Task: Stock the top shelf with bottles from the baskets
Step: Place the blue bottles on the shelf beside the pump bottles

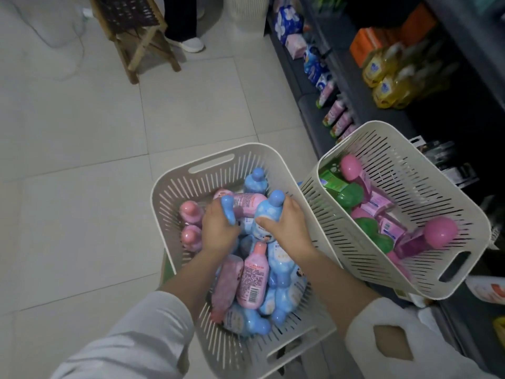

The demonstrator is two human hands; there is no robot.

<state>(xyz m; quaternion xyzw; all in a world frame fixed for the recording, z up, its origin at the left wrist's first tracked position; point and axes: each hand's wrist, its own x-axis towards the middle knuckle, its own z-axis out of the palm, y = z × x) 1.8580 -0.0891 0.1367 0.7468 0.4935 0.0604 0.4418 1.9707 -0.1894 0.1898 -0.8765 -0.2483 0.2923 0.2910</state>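
Here, two pale-sleeved arms reach down into slatted baskets set beside a dark shelving unit, over a tiled floor point(82, 127). At upper left stands a wooden stool point(136, 36), with another person's white shoe point(192, 45) just beside it.

The left basket point(175, 192) is heaped with pink and blue bottles. Two pink-capped bottles point(190, 214) lie against its left wall. The left hand point(218, 233) is curled tight round a blue-capped bottle point(228, 209), whose cap pokes out between the fingers. A pink labelled bottle point(252, 280) lies on top of the heap between the two forearms. The right hand point(287, 222) grips a second blue bottle point(266, 214) by its body, thumb across the front and the round cap clear above the knuckles. Both held bottles are inside the left basket, among the others.

The right basket point(410, 160) sits tilted and appears to lean on the left one, though the contact is hard to make out. It holds green bottles point(351, 192) and pink round-capped bottles point(440, 232).

At far right, the shelving carries blue and pink packets point(314, 64) low down, and orange boxes point(366, 45) and yellow bottles point(382, 77) a tier higher, all blurred.
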